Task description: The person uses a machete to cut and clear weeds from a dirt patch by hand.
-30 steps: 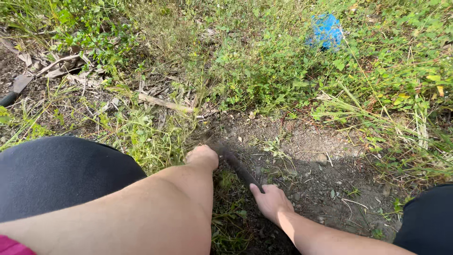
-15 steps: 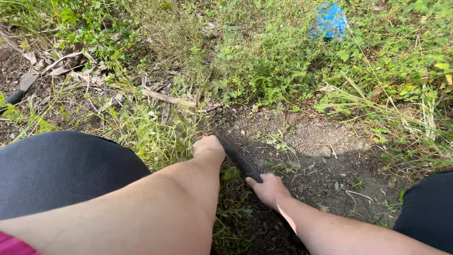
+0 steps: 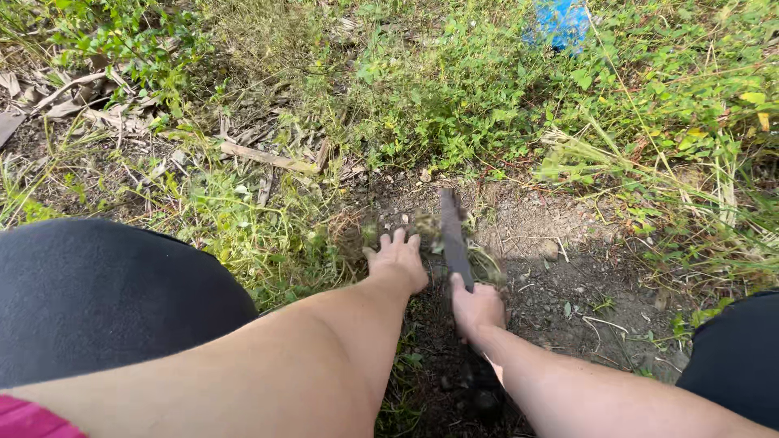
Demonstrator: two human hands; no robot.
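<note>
Two bare hands low over dirt patch [image 3: 560, 268]. Right hand [image 3: 477, 308] fisted around dark blade [image 3: 454, 237], which points away over the soil. Left hand [image 3: 398, 258] just beside it, fingers spread open, holding nothing, at the weeds [image 3: 268, 235]. Blue object [image 3: 560, 20] far off in grass.

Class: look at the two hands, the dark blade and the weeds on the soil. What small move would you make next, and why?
Probably close the left hand on the weed tuft beside it. That hand is open, fingers spread, while the right hand grips the dark blade, which points at the green clump beyond the bare soil.
</note>
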